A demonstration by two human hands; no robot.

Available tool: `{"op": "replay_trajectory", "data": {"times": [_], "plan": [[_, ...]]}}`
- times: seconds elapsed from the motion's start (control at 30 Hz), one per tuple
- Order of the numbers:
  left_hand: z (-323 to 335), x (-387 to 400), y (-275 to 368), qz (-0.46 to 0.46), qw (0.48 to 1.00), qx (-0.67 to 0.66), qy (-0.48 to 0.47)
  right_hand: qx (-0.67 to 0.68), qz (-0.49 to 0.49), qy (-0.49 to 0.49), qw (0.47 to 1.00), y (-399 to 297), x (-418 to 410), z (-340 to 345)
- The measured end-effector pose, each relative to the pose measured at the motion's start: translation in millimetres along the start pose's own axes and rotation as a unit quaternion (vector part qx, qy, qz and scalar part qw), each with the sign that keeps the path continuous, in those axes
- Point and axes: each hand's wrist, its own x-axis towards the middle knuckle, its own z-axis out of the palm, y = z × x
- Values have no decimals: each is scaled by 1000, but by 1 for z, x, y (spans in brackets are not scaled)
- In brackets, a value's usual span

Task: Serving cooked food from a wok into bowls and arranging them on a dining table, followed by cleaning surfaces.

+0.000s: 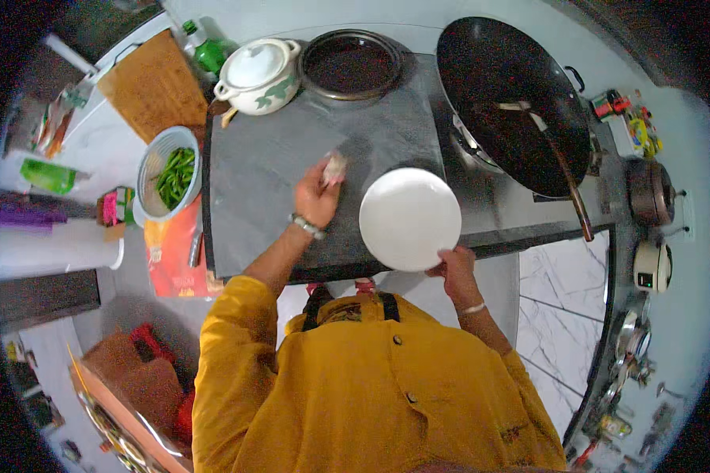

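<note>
My left hand (pixel 318 195) is over the dark grey countertop (pixel 260 165), its fingers closed on a small pale, pinkish item (pixel 334 168) that is too blurred to name. To the right of it, my right hand (pixel 457 269) grips the near right rim of a round white plate (pixel 410 219). Nothing shows on the plate. Past the plate on the right sits a large black wok (pixel 509 77), with a long-handled spatula (pixel 561 159) resting in it, its handle over the near rim. A pale blue colander (pixel 194 192) of green chili peppers (pixel 176 177) stands left of my left hand.
A lidded white casserole (pixel 257 77) and a round dark pan (pixel 351 64) stand at the back. Left of them are a wooden cutting board (pixel 154 83) and a green bottle (pixel 208 54). A brown lidded pot (pixel 649 192) and a rice cooker (pixel 652 266) stand far right.
</note>
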Motion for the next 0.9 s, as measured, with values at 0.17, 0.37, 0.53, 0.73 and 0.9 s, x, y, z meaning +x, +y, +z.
{"op": "replay_trajectory", "data": {"times": [0.17, 0.37, 0.53, 0.73, 0.9], "plan": [[83, 98, 1, 131, 980, 152, -11, 3, 24, 40, 999, -8, -47, -15], [136, 170, -60, 329, 847, 417, -25, 13, 54, 129, 990, 4, -80, -21], [160, 149, -59, 273, 898, 258, -231, 18, 22, 131, 991, 10, -86, -37], [144, 73, -36, 280, 810, 179, -484, 16, 12, 119, 993, 20, -111, -49], [107, 64, -43, 201, 853, 133, -463, -26, 8, 152, 988, 34, -122, -75]]}}
